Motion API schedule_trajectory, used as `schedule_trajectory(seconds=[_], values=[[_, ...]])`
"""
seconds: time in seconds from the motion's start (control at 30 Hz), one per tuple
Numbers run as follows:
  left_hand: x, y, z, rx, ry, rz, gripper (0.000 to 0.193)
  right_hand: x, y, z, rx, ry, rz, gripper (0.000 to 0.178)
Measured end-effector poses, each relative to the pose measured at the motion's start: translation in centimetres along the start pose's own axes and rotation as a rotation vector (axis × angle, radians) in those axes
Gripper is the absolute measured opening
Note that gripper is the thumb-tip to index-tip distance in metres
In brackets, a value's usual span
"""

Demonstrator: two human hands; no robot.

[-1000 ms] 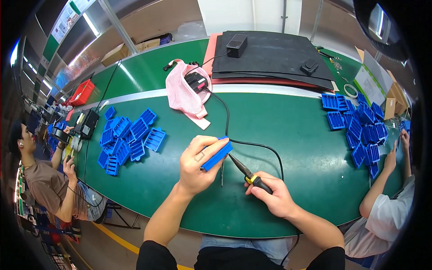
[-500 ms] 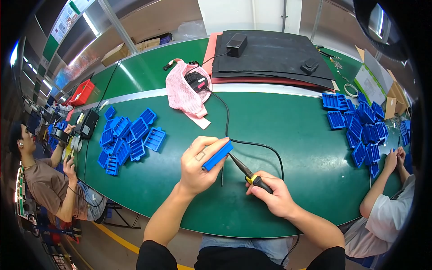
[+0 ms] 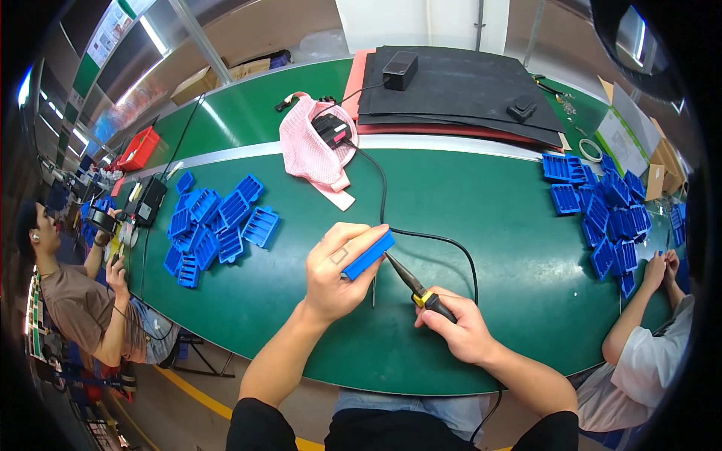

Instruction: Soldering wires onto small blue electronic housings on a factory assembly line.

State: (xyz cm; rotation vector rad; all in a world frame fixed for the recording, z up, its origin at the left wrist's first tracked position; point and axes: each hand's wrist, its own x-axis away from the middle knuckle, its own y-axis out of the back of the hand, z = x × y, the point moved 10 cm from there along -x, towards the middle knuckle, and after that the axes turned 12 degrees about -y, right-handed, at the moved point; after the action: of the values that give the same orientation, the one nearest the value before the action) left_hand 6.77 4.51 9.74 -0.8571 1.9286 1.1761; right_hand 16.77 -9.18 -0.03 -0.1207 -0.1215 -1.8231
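Raised over the green table, my left hand is closed around a blue plastic slotted case, held tilted with a long side toward the right. My right hand grips long-nose pliers with black-and-yellow handles. The tips of the pliers' jaws are right at the case's right edge; whether they touch it or pinch something there, I cannot tell. A thin dark rod-like piece hangs below the case, beside my left fingers. The case's inner side is turned away from view.
Heaps of similar blue cases lie at left and right. A pink mesh pouch holds a black device, whose cable runs past my hands. Black sheets are stacked behind. Two co-workers sit at either side, a brown sleeve at left.
The whole view has shifted slightly. Both hands keep nearly the same pose, with the pliers still at the edge of the blue case.
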Motion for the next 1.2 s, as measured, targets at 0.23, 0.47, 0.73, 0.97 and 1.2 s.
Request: schedule_trajectory(seconds=[0.23,0.47,0.73,0.97,1.2], values=[[0.5,0.0,0.4,0.093,0.129,-0.043,0.039,0.6,-0.9,0.7,0.034,0.051,-0.035,0.017],[0.5,0.4,0.4,0.119,0.138,-0.071,0.037,0.7,-1.0,1.0,0.059,0.07,-0.044,0.017],[0.2,-0.2,0.6,0.066,0.08,-0.003,0.042,0.1,-0.4,0.7,0.011,0.068,0.003,0.018],[1.0,-1.0,0.8,0.047,0.118,-0.014,0.048,0.2,-1.2,0.0,-0.001,0.034,0.075,0.02],[1.1,-1.1,0.5,0.004,0.077,-0.011,0.047,0.2,-1.4,-0.2,0.017,0.03,0.081,0.02]])
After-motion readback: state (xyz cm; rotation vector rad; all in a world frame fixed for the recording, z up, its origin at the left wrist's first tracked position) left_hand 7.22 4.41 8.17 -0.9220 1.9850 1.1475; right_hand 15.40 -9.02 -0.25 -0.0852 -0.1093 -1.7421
